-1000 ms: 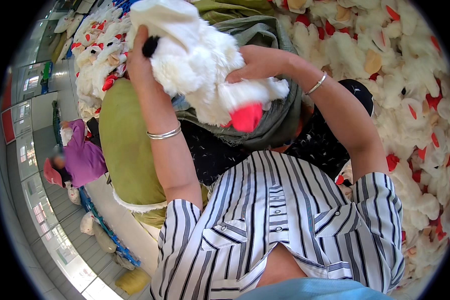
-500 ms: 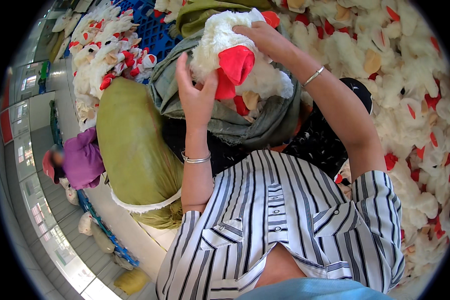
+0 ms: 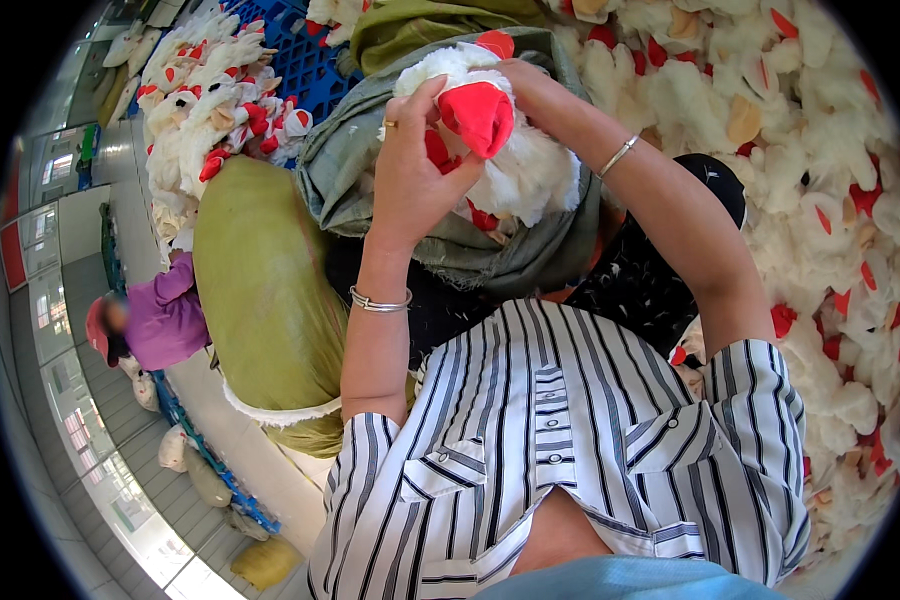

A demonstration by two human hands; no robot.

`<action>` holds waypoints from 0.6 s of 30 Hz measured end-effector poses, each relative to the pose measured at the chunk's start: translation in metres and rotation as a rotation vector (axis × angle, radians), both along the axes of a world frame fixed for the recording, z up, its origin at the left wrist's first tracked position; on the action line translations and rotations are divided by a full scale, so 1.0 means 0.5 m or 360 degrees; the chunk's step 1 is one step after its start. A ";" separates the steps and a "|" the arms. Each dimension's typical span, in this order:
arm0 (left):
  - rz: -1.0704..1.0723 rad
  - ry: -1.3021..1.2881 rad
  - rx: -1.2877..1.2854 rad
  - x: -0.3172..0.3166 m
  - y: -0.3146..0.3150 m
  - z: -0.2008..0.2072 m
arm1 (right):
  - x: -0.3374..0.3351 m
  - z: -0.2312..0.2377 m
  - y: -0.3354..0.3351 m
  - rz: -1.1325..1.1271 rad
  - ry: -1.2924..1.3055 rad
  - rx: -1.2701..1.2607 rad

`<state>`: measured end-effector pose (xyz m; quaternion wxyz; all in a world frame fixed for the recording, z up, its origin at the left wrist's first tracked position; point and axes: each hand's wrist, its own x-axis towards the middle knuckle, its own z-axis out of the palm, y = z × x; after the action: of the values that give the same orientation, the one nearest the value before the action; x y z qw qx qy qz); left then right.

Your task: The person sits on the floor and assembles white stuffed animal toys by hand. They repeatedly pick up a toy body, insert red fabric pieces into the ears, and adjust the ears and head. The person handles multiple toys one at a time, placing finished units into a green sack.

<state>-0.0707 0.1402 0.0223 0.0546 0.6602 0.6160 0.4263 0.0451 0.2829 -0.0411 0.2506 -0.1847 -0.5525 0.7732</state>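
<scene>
A fluffy white plush toy skin [image 3: 535, 185] with red fabric parts is in both my hands, over the mouth of an open grey-green sack [image 3: 345, 165]. My left hand [image 3: 410, 165] curves round its near left side, fingers and thumb about the red fabric piece [image 3: 480, 118] that sticks out toward me. At the far right side my right hand [image 3: 522, 88] grips the white fur. Its fingertips are partly hidden behind the toy. Another red piece [image 3: 495, 43] shows at the toy's far end. More plush lies in the sack beneath, mostly covered.
A full olive sack [image 3: 265, 290] stands at my left. White and red plush pieces heap up on the right [image 3: 800, 200] and at the far left [image 3: 205, 100], beside a blue plastic pallet [image 3: 290, 40]. A person in purple [image 3: 165, 315] is farther left.
My left hand has moved up and closed in on the red fabric piece. The toy has shifted and turned slightly between my hands, while the right hand stays on its far side.
</scene>
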 end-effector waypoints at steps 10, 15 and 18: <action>0.0265 -0.0999 -0.0337 -0.033 0.017 -0.005 | 0.023 0.119 0.012 -0.0741 -0.0115 0.1099; 0.0276 -0.0851 -0.0295 -0.023 0.032 -0.003 | 0.024 0.113 -0.023 -0.0249 -0.0055 0.1651; 0.0288 -0.0945 -0.0339 -0.025 0.031 0.001 | 0.015 0.113 -0.029 -0.0212 -0.0152 0.1539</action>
<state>-0.0832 0.1557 0.0226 0.2625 0.4402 0.6705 0.5364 0.0528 0.2683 0.0156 0.3309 -0.1174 -0.8462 0.4009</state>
